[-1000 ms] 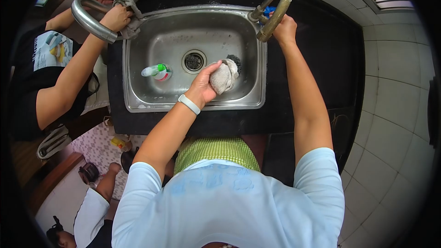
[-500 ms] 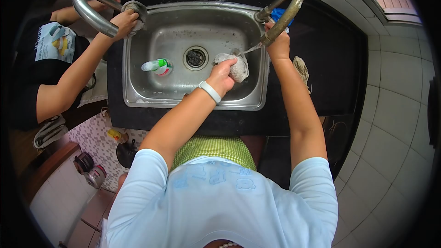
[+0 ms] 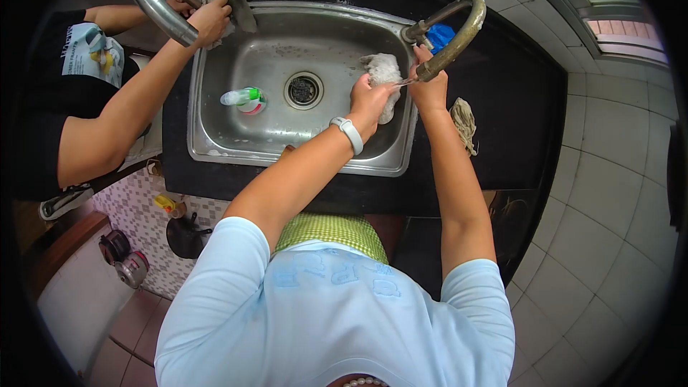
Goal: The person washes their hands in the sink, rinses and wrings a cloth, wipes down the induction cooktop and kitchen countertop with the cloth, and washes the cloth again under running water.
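My left hand (image 3: pixel 368 106), with a white band on its wrist, grips a wet greyish-white cloth (image 3: pixel 385 69) over the right side of the steel sink (image 3: pixel 287 163). A thin stream of water from the curved faucet (image 3: pixel 467 29) runs onto that hand and the cloth. My right hand (image 3: pixel 430 93) is closed at the foot of the faucet, on its handle; the spout hides part of the fingers and most of the handle. A bottle with a green top (image 3: pixel 247 98) lies in the sink, left of the drain (image 3: pixel 303 90).
Right of the sink, a crumpled beige cloth (image 3: pixel 463 125) lies on the black counter (image 3: pixel 512 115), and a blue item (image 3: pixel 440 37) sits behind the faucet. Another person's hand (image 3: pixel 212 21) holds a grey cloth (image 3: pixel 240 6) at the left metal pipe (image 3: pixel 154 7).
My left hand has moved up and right with the cloth, under the water; the cloth now hangs longer. My right hand stays at the faucet. The other person's cloth has shifted and spread.
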Motion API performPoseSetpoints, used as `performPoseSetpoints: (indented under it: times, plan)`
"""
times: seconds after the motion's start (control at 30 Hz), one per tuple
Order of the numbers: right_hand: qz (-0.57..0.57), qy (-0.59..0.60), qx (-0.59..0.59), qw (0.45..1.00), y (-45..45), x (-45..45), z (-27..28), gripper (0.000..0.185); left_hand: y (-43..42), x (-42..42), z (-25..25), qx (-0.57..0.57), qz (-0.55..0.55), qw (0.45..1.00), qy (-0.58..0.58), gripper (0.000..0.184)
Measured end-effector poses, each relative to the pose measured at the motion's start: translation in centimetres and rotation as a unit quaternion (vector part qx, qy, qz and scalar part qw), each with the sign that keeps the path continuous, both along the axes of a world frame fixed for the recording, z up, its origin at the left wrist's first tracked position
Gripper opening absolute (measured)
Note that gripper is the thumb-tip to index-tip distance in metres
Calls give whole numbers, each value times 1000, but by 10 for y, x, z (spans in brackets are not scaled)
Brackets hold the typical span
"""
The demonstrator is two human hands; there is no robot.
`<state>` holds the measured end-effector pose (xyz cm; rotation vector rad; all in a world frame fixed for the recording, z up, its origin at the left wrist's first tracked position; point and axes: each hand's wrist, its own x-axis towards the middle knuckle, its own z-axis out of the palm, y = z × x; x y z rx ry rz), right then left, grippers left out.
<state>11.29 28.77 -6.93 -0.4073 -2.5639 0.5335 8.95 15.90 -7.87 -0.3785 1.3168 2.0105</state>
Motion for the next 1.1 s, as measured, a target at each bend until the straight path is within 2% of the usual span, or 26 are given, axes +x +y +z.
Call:
performPoseSetpoints:
  times: [0.07,0.13,0.17,0.2,0.27,0.3,0.33,0.4,0.43,0.53,0.57,0.6,0.67,0.7,0.73,0.77,0.8,0.83,0.87,0.9,0.93,0.97,1.0,1.03,1.07,1.1]
  plan:
    - [-9,15,-19,1000,-8,7,3,23,-7,3,12,-4,-32,999,34,24]
    - [-66,38,-189,979,-26,15,19,21,-13,2,15,-9,-65,996,65,23]
    - [-113,56,-308,943,-29,20,1,20,-17,2,14,30,-74,996,46,21]
    - [-138,10,-356,924,-37,26,-1,23,-22,2,12,68,-84,994,26,20]
    - [-144,21,-548,823,-45,31,-17,27,-30,-1,3,97,-74,993,2,17]
    - [-171,28,-644,745,-50,31,-17,33,-34,-4,1,127,-64,990,-19,16]
    - [-170,28,-645,745,-50,30,-19,33,-39,-7,0,126,-63,990,-19,16]
    - [-85,96,-834,537,-53,25,-19,35,-48,-14,3,224,-81,959,-157,23]
    - [-58,68,-862,499,-53,25,-13,36,-51,-18,8,244,-86,948,-183,27]
    - [-87,24,-858,505,-58,19,2,25,-55,-29,13,292,-94,934,-184,32]
    - [-56,42,-819,570,-56,18,-2,21,-53,-31,1,248,-74,954,-152,35]
    - [-104,47,-792,599,-55,14,2,17,-56,-33,2,247,-72,954,-152,35]
    - [-132,82,-764,626,-57,10,9,19,-63,-39,5,95,-71,979,-169,36]
    - [-128,85,-764,627,-60,8,13,19,-65,-40,-1,63,-125,980,-143,49]
    - [-120,91,-744,651,-64,6,14,19,-67,-40,18,64,-126,980,-139,49]
    - [-114,97,-724,674,-69,5,17,18,-69,-35,39,-6,-161,972,-172,57]
    - [-112,97,-724,673,-74,5,23,18,-69,-32,52,-77,-195,956,-205,65]
    - [-127,93,-729,667,-80,5,32,18,-63,-34,38,-48,-149,941,-300,75]
    - [-141,89,-733,660,-84,5,38,18,-60,-36,25,-49,-148,942,-297,75]
    - [-113,86,-701,699,-86,8,29,20,-59,-39,30,75,-153,928,-332,74]
    - [-116,99,-617,772,-94,11,21,27,-57,-41,35,198,-157,899,-358,72]
    - [-128,79,-523,839,-100,13,6,29,-49,-41,29,185,-137,916,-327,60]
    - [-140,57,-421,895,-107,16,-4,32,-34,-40,-1,247,-96,906,-330,47]
    - [-163,34,-356,920,-120,15,18,34,-29,-37,-32,267,-103,920,-269,38]
    - [-163,34,-355,920,-118,12,14,34,-24,-33,-49,286,-110,929,-207,29]
    - [-204,50,-308,928,-112,6,6,33,-18,-27,-46,285,-113,929,-208,29]
